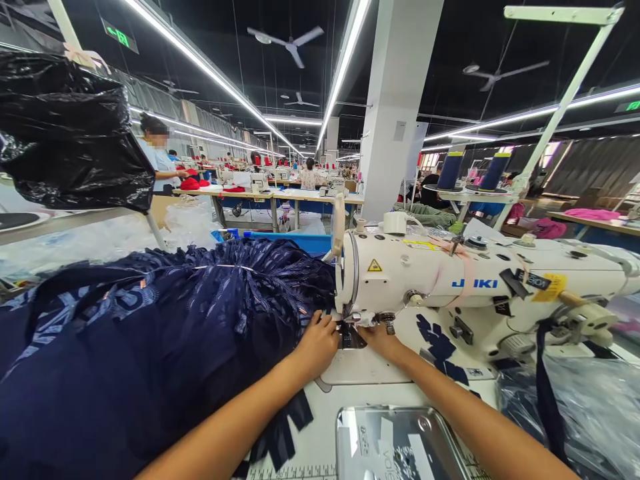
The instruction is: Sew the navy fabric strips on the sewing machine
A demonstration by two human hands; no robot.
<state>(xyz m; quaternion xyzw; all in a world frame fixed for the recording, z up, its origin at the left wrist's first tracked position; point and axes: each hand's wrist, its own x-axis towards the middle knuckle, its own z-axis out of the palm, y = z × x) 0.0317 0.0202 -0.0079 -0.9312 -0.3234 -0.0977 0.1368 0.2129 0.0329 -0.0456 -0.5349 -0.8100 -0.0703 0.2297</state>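
My left hand (319, 343) is just left of the presser foot (349, 335) of a white sewing machine (400, 267). Its fingers are curled, and whatever they grip is too small or hidden to make out. From the right, my right hand (383, 341) reaches under the machine head with fingers drawn together at the needle area; machine parts partly cover them. A large gathered heap of navy fabric (200, 347) with lighter printed patches lies against my left hand and forearm. Short navy strips (283, 440) hang below it. Small navy pieces (440, 347) lie on the machine bed.
A shiny metal tray (395, 443) is in front of the machine. Clear plastic (595, 407) lies at right, below a hanging navy strip (547, 393). Navy thread cones (451, 171) stand behind. Black plastic (70, 133) hangs upper left. A co-worker (163, 157) stands at a far table.
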